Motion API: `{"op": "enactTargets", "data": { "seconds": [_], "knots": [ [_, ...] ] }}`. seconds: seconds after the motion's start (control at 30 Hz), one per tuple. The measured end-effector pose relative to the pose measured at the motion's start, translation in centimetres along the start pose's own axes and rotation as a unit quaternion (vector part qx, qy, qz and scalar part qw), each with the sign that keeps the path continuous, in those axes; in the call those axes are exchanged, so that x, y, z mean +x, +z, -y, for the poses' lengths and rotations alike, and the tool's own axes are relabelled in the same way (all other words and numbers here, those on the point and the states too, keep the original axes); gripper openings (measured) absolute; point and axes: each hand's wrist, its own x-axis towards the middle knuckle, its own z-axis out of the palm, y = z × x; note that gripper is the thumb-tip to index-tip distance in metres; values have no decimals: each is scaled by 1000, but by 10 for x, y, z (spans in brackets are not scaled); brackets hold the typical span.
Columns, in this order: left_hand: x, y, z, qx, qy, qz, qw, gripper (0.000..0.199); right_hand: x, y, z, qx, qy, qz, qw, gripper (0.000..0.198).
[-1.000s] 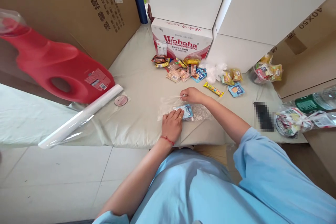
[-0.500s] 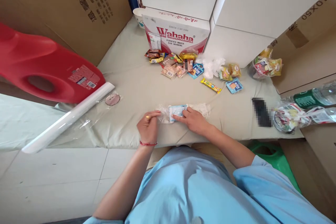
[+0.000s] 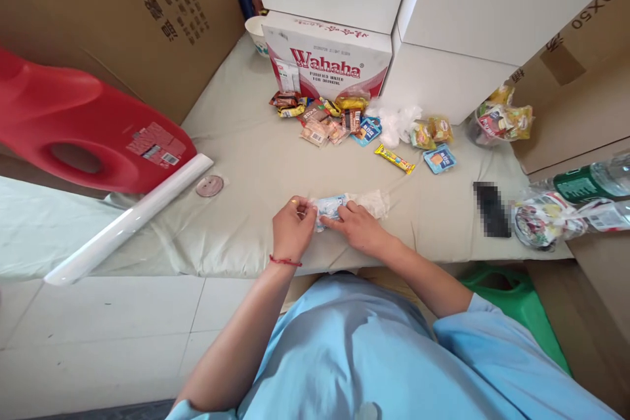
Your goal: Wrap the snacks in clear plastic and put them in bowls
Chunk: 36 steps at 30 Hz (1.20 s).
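Observation:
A light-blue and white packet (image 3: 331,205) lies on the cloth-covered surface in front of me, on a strip of clear plastic film (image 3: 377,202) that sticks out to its right. My left hand (image 3: 294,226) is at the packet's left end, its thumb and forefinger pinched on the film there. From the right, my right hand (image 3: 361,228) holds the packet down, with one finger stretched across its near side and the others bent on top. The fingers hide parts of the packet and film.
A white film roll (image 3: 130,220) lies left, beside a red jug (image 3: 113,125) and a round flat disc (image 3: 209,186). Several wrapped snacks (image 3: 317,131) sit before a Wahaba-sized water carton (image 3: 327,65). A dark pixelated object (image 3: 491,209) and bottles (image 3: 585,182) are at right.
My left hand has moved right, up against the packet, bringing the film's left end over its edge. My right hand stays on the packet.

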Motion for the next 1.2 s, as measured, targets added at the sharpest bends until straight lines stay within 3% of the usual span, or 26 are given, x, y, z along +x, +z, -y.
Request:
{"op": "enactTargets", "data": {
  "seconds": [0.07, 0.2, 0.27, 0.33, 0.37, 0.43, 0.53, 0.63, 0.77, 0.9, 1.0, 1.13, 1.2],
  "knots": [
    [0, 12, -7, -13, 34, 18, 999, 25, -7, 4, -2, 38, 5, -19, 999, 49],
    [-14, 38, -12, 93, 173, 21, 980, 38, -27, 6, -20, 164, -9, -102, 981, 49],
    [-27, 48, -12, 162, 211, 10, 964, 49, -36, 8, -33, 169, 85, -183, 965, 44],
    [-38, 55, -12, 233, 222, 9, 947, 60, -43, 10, -43, 122, 227, -231, 938, 43],
    [-43, 57, -12, 265, 223, 14, 938, 63, -45, 11, -47, 100, 280, -226, 928, 46],
    [-47, 59, -11, 315, 222, 27, 922, 64, -46, 9, -52, 92, 317, -177, 927, 40],
    [-46, 60, -10, 351, 231, 36, 907, 62, -36, -8, -51, 149, 296, -128, 935, 17],
    [-42, 61, -7, 356, 246, 29, 901, 57, -7, -35, -35, 202, 243, -124, 941, 13],
    [-44, 57, 0, 326, 269, 41, 905, 39, 44, -50, 2, 153, 177, -59, 970, 17],
    [-65, 34, 20, 241, 323, 51, 914, 36, 65, -32, 27, 105, 152, -8, 983, 23],
    [-81, 11, 44, 184, 346, 28, 920, 34, 54, -14, 38, 72, 149, -40, 985, 22],
    [-83, -9, 66, 135, 332, -34, 933, 21, 28, 2, 45, 47, 120, -94, 987, 59],
    [-77, -12, 68, 120, 323, -59, 937, 19, 21, 7, 42, 45, 119, -104, 986, 63]
  ]
}}
